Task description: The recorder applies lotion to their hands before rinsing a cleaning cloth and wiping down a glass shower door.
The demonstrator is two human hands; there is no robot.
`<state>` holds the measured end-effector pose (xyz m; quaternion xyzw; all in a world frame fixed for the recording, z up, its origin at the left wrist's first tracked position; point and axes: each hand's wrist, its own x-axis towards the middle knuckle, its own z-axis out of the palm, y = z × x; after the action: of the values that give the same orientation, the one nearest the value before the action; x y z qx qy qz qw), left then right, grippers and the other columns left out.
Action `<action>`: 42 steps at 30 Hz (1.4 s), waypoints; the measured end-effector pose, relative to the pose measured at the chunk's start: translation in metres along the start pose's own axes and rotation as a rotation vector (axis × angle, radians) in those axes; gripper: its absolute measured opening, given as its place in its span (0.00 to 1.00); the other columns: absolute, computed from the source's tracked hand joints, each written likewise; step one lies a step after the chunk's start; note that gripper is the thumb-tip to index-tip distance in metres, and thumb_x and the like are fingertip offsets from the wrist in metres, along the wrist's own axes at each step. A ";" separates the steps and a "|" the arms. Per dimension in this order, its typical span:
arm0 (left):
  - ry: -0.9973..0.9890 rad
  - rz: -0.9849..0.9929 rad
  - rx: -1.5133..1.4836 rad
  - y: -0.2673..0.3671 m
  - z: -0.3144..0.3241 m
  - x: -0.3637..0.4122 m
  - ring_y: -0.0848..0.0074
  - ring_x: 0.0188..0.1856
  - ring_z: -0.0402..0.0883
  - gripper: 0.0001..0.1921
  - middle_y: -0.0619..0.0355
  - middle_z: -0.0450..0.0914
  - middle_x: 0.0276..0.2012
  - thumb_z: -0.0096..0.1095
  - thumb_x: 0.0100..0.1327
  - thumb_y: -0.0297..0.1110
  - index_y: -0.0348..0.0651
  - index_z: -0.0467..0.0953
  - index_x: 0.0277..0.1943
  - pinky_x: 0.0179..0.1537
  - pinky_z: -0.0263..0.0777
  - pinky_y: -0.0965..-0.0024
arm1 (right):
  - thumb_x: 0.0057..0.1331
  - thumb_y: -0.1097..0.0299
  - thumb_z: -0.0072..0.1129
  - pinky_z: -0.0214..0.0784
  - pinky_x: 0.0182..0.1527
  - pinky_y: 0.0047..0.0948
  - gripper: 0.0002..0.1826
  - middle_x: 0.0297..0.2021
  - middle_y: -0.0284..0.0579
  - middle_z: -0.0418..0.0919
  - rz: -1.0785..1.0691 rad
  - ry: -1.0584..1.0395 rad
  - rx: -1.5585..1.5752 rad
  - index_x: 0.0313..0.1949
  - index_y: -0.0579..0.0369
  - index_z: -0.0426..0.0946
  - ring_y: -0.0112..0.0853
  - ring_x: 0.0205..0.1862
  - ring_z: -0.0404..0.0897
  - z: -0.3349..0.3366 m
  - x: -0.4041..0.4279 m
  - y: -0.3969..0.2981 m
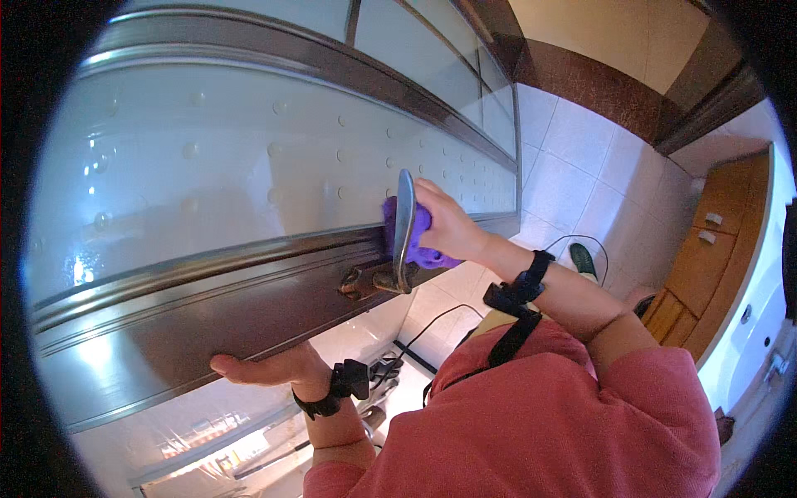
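My right hand [451, 227] holds a bunched purple cloth [439, 256] against the door, right behind the metal lever handle [406, 218]. Part of the cloth shows on the other side of the lever. The handle's backplate [355, 283] is fixed to the dark brown door stile [205, 305]. Farther along that stile, my left hand [274, 367] grips the door's edge, its thumb at the near side and its fingers hidden behind. The door carries a frosted glass panel [230, 143] with rows of raised dots.
Beyond the door lies a white tiled floor [598, 168], with a thin black cable [598, 243] near a green shoe [583, 258]. On the right stands a wooden cabinet [710, 261] under a white washbasin [741, 336]. A lit shelf or rack [218, 448] shows below the door.
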<state>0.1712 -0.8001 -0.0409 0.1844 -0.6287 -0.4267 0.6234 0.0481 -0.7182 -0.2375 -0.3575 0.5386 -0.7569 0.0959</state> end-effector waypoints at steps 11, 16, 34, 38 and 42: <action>-0.013 0.042 -0.010 0.005 0.000 0.017 0.61 0.52 0.67 0.31 0.51 0.64 0.54 0.43 0.56 0.58 0.43 0.64 0.55 0.49 0.66 0.53 | 0.40 0.71 0.63 0.59 0.41 0.35 0.20 0.32 0.48 0.67 -0.263 0.199 0.012 0.35 0.58 0.67 0.44 0.38 0.66 0.036 0.040 -0.024; 0.049 0.084 0.084 0.000 -0.016 0.032 0.61 0.52 0.67 0.31 0.51 0.64 0.54 0.41 0.56 0.59 0.43 0.63 0.55 0.50 0.65 0.53 | 0.41 0.70 0.64 0.58 0.38 0.35 0.19 0.29 0.47 0.65 -0.263 0.267 -0.031 0.32 0.58 0.66 0.43 0.34 0.66 0.040 0.027 -0.011; 0.002 0.196 0.167 0.026 -0.013 0.037 0.58 0.51 0.68 0.33 0.46 0.66 0.51 0.37 0.57 0.59 0.37 0.65 0.52 0.46 0.68 0.56 | 0.40 0.74 0.59 0.58 0.50 0.36 0.23 0.39 0.48 0.68 0.162 0.148 -0.144 0.40 0.58 0.65 0.41 0.46 0.66 0.023 -0.040 0.082; -0.046 0.163 0.132 0.032 -0.016 0.028 0.60 0.50 0.68 0.31 0.46 0.67 0.50 0.34 0.59 0.56 0.34 0.64 0.51 0.45 0.69 0.58 | 0.48 0.76 0.58 0.61 0.45 0.27 0.24 0.40 0.49 0.65 0.612 0.160 0.548 0.45 0.59 0.63 0.31 0.45 0.66 0.029 -0.081 0.130; -0.057 0.066 0.016 0.027 0.032 0.068 0.64 0.52 0.66 0.32 0.48 0.65 0.51 0.34 0.59 0.58 0.36 0.63 0.52 0.49 0.64 0.61 | 0.47 0.75 0.58 0.60 0.47 0.28 0.24 0.41 0.49 0.64 0.508 0.352 0.335 0.45 0.59 0.63 0.34 0.45 0.66 0.028 -0.034 0.115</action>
<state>0.1386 -0.8266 0.0273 0.1563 -0.6552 -0.4061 0.6176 0.0634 -0.7677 -0.3495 -0.0557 0.4868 -0.8369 0.2442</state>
